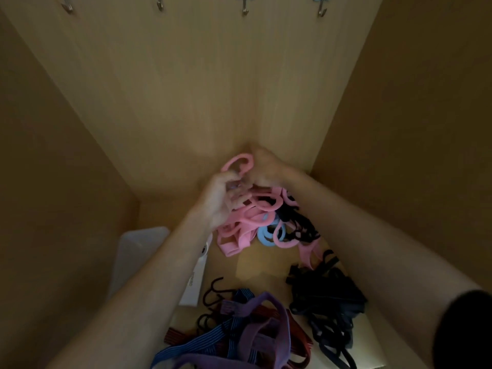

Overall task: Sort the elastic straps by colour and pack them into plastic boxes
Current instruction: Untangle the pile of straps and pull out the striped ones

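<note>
- Cabinet (186, 102): pale wood walls and floor; everything listed lies on the floor.
- Mixed straps (255, 334): purple, blue-striped and dark red, tangled at the near edge, centre.
- Black straps (327, 302): loose heap, near right, just beside the mixed straps.
- Pink straps (239, 230): heap at far centre, tangled with a blue hook (265, 235) and some black strands.
- Box (138, 251): translucent plastic, left, partly hidden by the left forearm.
- Left hand (219, 201): grip closed, fingers curled round the base of the pink hook (239, 161).
- Right hand (266, 169): close against the left, fingers curled down at the heap's top; blurred, so its grip cannot be told.
- Pink hook: stands upright between the hands.
- Wall hooks (244, 8): four, metal, top of the far wall.
</note>
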Tool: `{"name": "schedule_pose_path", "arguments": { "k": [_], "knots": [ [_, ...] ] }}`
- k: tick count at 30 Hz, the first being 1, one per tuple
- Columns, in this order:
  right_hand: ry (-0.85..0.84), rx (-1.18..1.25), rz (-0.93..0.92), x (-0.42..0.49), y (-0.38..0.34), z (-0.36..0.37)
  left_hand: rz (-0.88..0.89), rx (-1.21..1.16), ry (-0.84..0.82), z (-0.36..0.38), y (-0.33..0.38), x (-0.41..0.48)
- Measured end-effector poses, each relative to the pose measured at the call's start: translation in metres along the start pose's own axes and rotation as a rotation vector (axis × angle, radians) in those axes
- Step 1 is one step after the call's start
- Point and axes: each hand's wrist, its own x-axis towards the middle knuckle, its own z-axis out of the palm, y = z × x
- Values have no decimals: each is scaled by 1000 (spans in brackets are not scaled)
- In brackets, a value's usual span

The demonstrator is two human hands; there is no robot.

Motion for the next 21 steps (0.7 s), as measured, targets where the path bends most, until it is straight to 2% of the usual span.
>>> {"name": "schedule_pose_path", "arguments": {
  "k": [1,3,5,7,8,11,12,13,14,16,18,21],
  "knots": [
    [-45,69,10,-1,8,6,-20,-3,22,-4,-1,3],
    [-21,160,17,-11,20,6,-52,70,37,-16,-5,9],
    [130,198,21,-28,38,-4,-53,211,32,-24,-10,11],
    [351,44,86,-51,66,-12,9,372,32,-27,-15,13],
    [370,-47,139,-61,85,-12,86,442,23,-27,-16,14],
    [61,-196,317,-82,132,15,257,698,-10,-21,-23,21],
    [18,-213,340,-82,151,30,270,821,34,-20,-29,25],
    [46,-215,336,-81,163,41,280,969,109,-16,-33,26],
    [113,-188,303,-82,165,47,296,1114,144,-13,-38,25],
    [275,-95,245,-84,157,44,337,1340,75,-4,-49,18],
    [347,57,285,-80,151,30,415,1450,-20,0,-61,13],
    [423,214,314,-81,135,-1,419,1544,-97,1,-76,10]
  ]
}}
